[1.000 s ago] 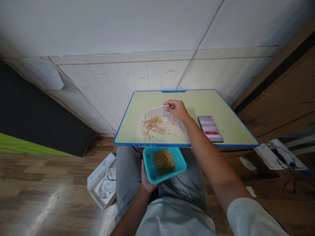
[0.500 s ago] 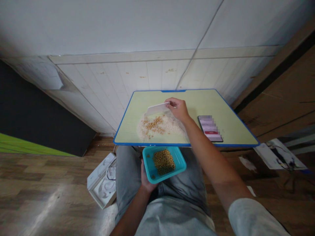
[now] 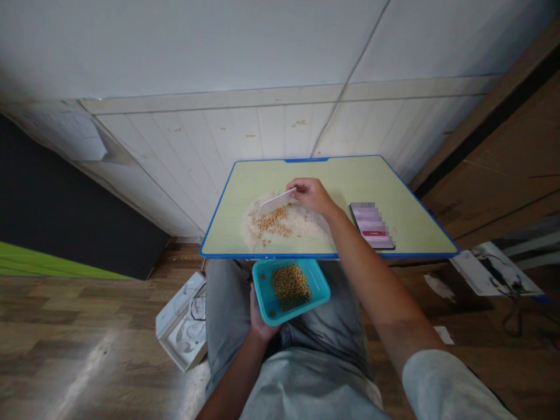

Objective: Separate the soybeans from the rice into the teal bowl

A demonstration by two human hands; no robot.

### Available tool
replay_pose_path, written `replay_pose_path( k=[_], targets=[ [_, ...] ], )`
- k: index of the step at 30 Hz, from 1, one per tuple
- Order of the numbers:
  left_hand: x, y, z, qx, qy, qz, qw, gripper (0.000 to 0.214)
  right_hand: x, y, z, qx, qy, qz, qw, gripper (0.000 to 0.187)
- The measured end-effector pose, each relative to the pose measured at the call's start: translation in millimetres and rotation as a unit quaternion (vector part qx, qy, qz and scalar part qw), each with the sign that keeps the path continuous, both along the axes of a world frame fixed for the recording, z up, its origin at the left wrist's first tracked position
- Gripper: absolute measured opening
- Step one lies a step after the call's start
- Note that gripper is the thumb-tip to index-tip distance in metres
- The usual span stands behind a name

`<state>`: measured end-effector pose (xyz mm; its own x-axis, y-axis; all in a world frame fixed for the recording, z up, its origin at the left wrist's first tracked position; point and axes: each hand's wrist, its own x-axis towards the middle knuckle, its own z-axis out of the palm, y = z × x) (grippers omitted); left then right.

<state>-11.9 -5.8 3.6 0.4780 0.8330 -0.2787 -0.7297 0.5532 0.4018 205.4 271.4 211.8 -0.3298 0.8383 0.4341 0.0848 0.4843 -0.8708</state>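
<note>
Between the fingers of my right hand [image 3: 310, 194] is the end of a flat white card-like piece [image 3: 275, 203], tilted over the table. Its lower edge is at the heap of yellow-brown beans [image 3: 273, 221], which look like soybeans. Around and under them spreads a layer of white rice-like grains [image 3: 308, 226]. In my lap, just below the table's front edge, my left hand [image 3: 261, 319] grips a turquoise plastic tub [image 3: 321, 291] by its left side and underside. More of the same beans [image 3: 290, 287] lie inside the tub.
The pale green folding table [image 3: 350, 175] has a blue rim. A phone [image 3: 371, 226] lies on its right side. An open white box [image 3: 184, 326] stands on the floor at left, and a white board with cables [image 3: 494, 271] is at right.
My right hand has brought the white piece down and slightly left, toward the beans. The tub and my left hand have stayed in place.
</note>
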Motion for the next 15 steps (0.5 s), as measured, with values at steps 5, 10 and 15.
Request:
replay_pose_path(
  k=[5, 10, 15],
  targets=[
    [-1, -1, -12.9, 0.014, -0.038, 0.014, 0.999, 0.076, 7, 3, 1.1, -0.005, -0.005, 0.010, 1.000, 0.011],
    [-5, -2, -18.0, 0.030, -0.069, -0.001, 0.997, 0.079, 11, 4, 1.7, 0.012, -0.008, 0.007, 1.000, 0.012],
    [-7, -1, -20.9, 0.040, -0.087, -0.001, 0.995, 0.078, 12, 5, 3.7, 0.031, 0.013, -0.043, 0.998, 0.021]
  ],
)
